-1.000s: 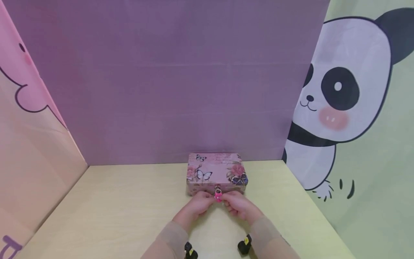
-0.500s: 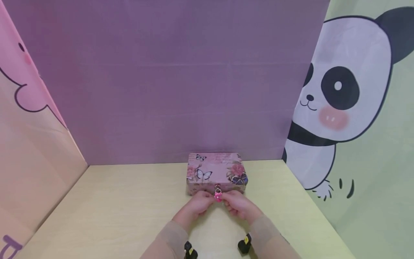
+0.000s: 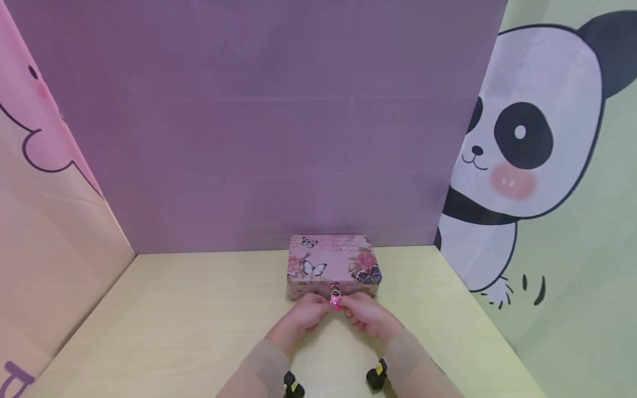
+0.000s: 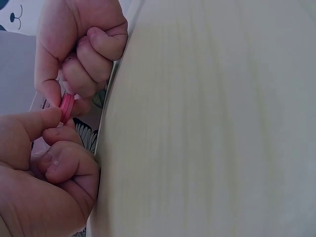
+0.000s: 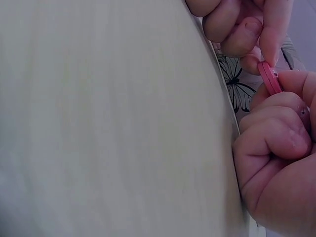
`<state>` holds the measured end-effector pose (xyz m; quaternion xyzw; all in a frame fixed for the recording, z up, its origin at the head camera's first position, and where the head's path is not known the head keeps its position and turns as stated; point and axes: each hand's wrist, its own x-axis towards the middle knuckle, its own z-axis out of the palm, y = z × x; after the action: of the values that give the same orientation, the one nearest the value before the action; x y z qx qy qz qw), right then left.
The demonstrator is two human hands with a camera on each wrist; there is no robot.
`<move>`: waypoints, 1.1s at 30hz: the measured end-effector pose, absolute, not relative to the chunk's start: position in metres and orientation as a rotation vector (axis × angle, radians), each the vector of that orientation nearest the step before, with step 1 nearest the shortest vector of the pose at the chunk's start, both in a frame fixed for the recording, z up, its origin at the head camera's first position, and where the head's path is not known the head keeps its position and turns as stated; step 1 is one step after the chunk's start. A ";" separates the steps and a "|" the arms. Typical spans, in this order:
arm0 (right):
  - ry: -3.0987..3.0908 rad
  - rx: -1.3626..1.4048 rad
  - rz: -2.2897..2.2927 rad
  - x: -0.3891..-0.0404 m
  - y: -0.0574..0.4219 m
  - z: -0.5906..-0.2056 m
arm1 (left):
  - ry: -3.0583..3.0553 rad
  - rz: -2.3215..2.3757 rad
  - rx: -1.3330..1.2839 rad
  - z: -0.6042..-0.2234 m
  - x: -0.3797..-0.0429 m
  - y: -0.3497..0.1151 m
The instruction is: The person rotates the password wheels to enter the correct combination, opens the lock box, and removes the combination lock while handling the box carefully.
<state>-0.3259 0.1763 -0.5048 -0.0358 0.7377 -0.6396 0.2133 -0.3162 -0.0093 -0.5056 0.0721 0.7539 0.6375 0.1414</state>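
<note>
A small pink padlock (image 3: 335, 300) hangs by its metal shackle from the front clasp of a pink tin box (image 3: 343, 260) printed with butterflies and flowers. The box's lid is down. From the left, my left hand (image 3: 308, 310) pinches the padlock's edge between thumb and forefinger, its other fingers curled. On the opposite side my right hand (image 3: 368, 314) grips the padlock in the same way. Seen edge-on in the left wrist view, the padlock body (image 4: 67, 108) lies between both thumbs. Fingers partly cover it in the right wrist view, where the padlock (image 5: 270, 78) shows its pink rim.
The box stands on a pale wooden table (image 3: 199, 320), near its back edge. Behind rises a purple backdrop (image 3: 278, 127). Printed panels flank the table, with a panda (image 3: 527, 121) on the right one. Black devices (image 3: 376, 377) sit by the wrists.
The padlock's front looks slightly tilted compared with before. Both hands and the box keep their places.
</note>
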 end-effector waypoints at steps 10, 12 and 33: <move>2.059 -0.107 -1.767 -0.325 0.177 -0.505 | 2.178 1.853 0.216 -0.506 -0.315 -0.008; 2.057 -0.104 -1.766 -0.326 0.177 -0.505 | 2.182 1.854 0.215 -0.506 -0.316 -0.008; 2.059 -0.036 -1.829 -0.330 0.192 -0.501 | 2.147 1.837 0.176 -0.505 -0.317 -0.010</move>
<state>-0.3299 0.1921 -0.5008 -0.0127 0.7335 -0.6518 0.1924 -0.3174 -0.0104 -0.5049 0.0613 0.7492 0.6411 0.1546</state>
